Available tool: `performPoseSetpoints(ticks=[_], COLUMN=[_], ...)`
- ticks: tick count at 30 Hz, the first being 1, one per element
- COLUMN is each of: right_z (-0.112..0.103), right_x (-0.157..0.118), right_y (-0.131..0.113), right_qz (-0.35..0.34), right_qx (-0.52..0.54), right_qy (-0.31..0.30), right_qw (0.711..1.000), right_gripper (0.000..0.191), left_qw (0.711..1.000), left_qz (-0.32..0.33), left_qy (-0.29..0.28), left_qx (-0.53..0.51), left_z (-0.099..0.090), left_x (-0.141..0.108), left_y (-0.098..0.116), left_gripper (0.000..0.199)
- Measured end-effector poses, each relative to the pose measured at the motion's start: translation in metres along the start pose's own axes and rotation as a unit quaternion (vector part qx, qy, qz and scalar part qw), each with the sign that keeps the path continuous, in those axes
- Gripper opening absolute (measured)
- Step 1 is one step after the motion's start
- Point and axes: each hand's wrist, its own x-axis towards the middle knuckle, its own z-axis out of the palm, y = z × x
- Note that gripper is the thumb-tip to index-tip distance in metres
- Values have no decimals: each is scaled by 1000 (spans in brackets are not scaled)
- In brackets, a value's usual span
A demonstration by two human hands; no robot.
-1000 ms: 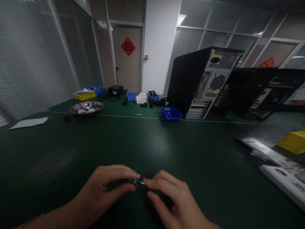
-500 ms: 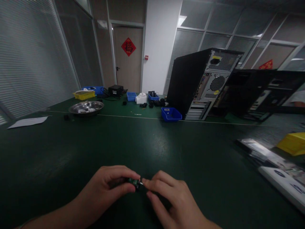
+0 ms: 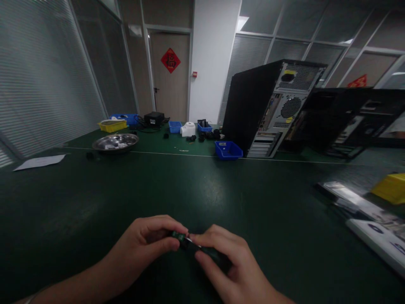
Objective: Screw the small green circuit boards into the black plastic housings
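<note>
Near the front of the table, my left hand (image 3: 148, 240) pinches a small green circuit board (image 3: 178, 236) between thumb and fingertips. Close beside it on the right, my right hand (image 3: 228, 257) has its thumb and index finger around a small dark piece with a bright silvery edge (image 3: 193, 243). The dark piece meets the right end of the board. Its exact kind is too dim and small to make out, and the fingers cover part of both pieces.
The green table (image 3: 152, 185) stretches ahead. A metal bowl (image 3: 115, 143) with small parts stands at the left, near a paper sheet (image 3: 39, 162). A blue bin (image 3: 228, 151) sits by a black computer tower (image 3: 268, 109). White-and-silver equipment (image 3: 373, 232) lies at the right.
My right thumb and index finger have opened slightly around the dark piece, showing more of it and its bright edge. The board has tilted and moved up a little with my left hand.
</note>
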Motion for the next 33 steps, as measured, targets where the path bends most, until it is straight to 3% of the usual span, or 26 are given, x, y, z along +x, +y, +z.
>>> performPoseSetpoints(ticks=[4, 6, 8, 11, 14, 20, 24, 29, 33], right_z=[-2, -3, -3, -4, -4, -5, -6, -10, -13], right_x=[0, 0, 1, 1, 2, 2, 3, 2, 1], right_y=[-2, -3, -3, -1, 0, 2, 1, -6, -14], right_qz=[16, 18, 20, 20, 22, 27, 34, 52, 70], right_qx=[-12, -8, -1, 0, 3, -1, -24, -87, -120], right_qy=[14, 32, 42, 46, 37, 27, 2, -58, -148], right_qw=[1000, 999, 999, 999, 999, 999, 999, 993, 979], right_gripper=[25, 25, 25, 25, 26, 26, 20, 6, 19], left_qw=[999, 999, 992, 952, 923, 926, 923, 891, 906], left_qz=[-3, -11, -4, 25, 27, 19, 33, 100, 89], left_qy=[22, -1, -69, -207, -271, -256, -195, -160, -126], left_qx=[32, 49, 107, 223, 271, 277, 331, 412, 394], left_z=[-6, -8, -7, -1, 6, 10, 16, 24, 22], left_x=[1, 0, -3, -8, -12, -15, -18, -24, -27], left_y=[-3, -1, 4, 15, 23, 27, 27, 18, 20], left_gripper=[15, 16, 15, 16, 19, 25, 24, 50, 37])
